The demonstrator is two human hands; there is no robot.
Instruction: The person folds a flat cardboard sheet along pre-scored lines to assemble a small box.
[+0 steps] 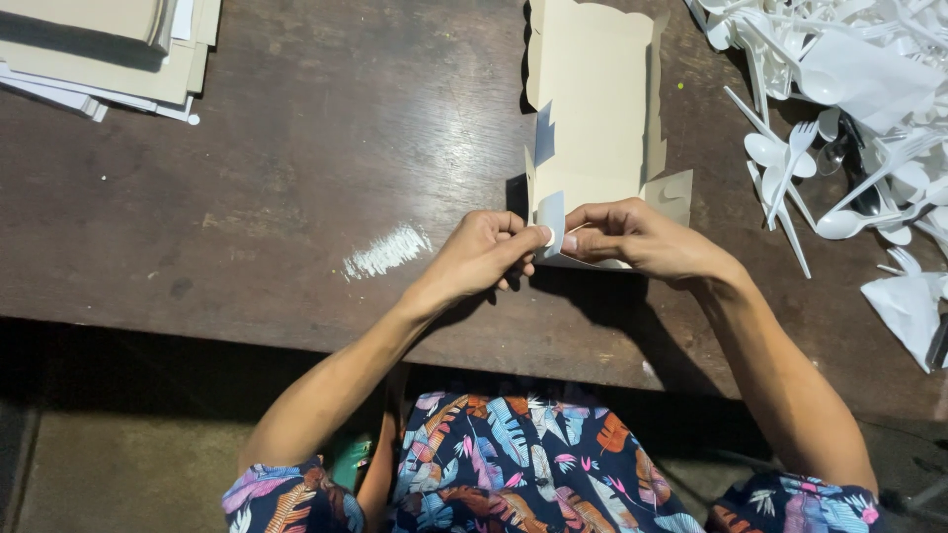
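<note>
1. Pinching the near end of a flat cardboard box (592, 109), both hands meet at the middle of the table (296, 178), just in front of the person's body.
2. The left hand (486, 255) is curled, its thumb and forefinger closed on a small upright flap (550, 219) at the box's near left corner.
3. The right hand (637, 240) is also closed, fingertips pressed on the same near edge from the other side, so the two hands almost touch across the flap.
4. The box lies straight ahead of the hands and runs away from the person: its long axis points from the near edge toward the far edge of the table, with side walls partly raised.
5. Neither hand is clearly nearer to it; both grip the near end, left on the corner flap, right on the edge just beside it.
6. A heap of white plastic cutlery (839, 109) lies to the right, near the right hand but apart from the box.
7. A stack of flat cardboard (109, 49) sits at the far left corner, well apart from both hands.
8. A pale smear (387, 251) marks the wood left of the left hand.
</note>
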